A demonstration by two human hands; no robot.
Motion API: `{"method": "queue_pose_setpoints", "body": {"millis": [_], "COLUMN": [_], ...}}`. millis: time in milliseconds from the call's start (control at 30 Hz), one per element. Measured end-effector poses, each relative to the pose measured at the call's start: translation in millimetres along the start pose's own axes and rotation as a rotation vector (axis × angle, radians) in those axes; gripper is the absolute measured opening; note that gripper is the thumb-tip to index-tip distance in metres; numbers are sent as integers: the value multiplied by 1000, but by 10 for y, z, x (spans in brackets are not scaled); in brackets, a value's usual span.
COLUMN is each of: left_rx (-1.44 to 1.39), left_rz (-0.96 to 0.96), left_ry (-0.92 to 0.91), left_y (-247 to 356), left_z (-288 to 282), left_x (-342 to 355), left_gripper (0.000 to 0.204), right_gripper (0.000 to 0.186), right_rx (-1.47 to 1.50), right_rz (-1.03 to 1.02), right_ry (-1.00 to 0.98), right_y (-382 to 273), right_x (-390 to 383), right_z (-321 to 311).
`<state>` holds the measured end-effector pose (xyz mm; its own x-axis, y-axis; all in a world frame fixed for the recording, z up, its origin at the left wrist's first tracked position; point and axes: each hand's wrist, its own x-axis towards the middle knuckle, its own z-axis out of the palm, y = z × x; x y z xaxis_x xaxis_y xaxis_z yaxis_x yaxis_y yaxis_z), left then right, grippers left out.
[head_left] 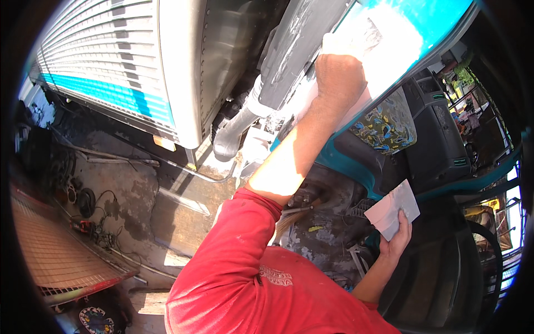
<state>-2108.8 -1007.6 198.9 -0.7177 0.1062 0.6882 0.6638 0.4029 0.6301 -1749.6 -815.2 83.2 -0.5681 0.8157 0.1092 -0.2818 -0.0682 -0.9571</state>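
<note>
At one o'clock, your left hand (pixel 340 78) is curled over the sunlit blue panel (pixel 442 22); glare hides its fingertips, so I cannot tell what it grips. At four, your right hand (pixel 396 238) pinches a pale square board (pixel 386 207), which, more tray than container, bears greyish smears. Surfacing the panel seems in hand, calling for even pressure. Patterned fabric (pixel 388 125) sits toward two o'clock.

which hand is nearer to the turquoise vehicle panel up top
Left. The left hand is up at the sunlit turquoise vehicle panel; the right hand is lower in the picture, apart from the panel, holding a flat, pale rectangular board.
</note>
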Motion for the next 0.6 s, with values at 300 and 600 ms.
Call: {"method": "queue_pose_setpoints", "body": {"millis": [300, 600], "left_rx": [93, -771], "left_rz": [394, -21], "left_ry": [465, 215], "left_y": [9, -1207], "left_z": [83, 56], "left_x": [142, -1643], "left_gripper": [5, 18], "right_gripper": [54, 54], "right_rx": [5, -47], "right_rz": [-9, 37], "right_ry": [-35, 43], "right_y": [3, 75], "right_x": [8, 59], "right_z": [11, -87]}}
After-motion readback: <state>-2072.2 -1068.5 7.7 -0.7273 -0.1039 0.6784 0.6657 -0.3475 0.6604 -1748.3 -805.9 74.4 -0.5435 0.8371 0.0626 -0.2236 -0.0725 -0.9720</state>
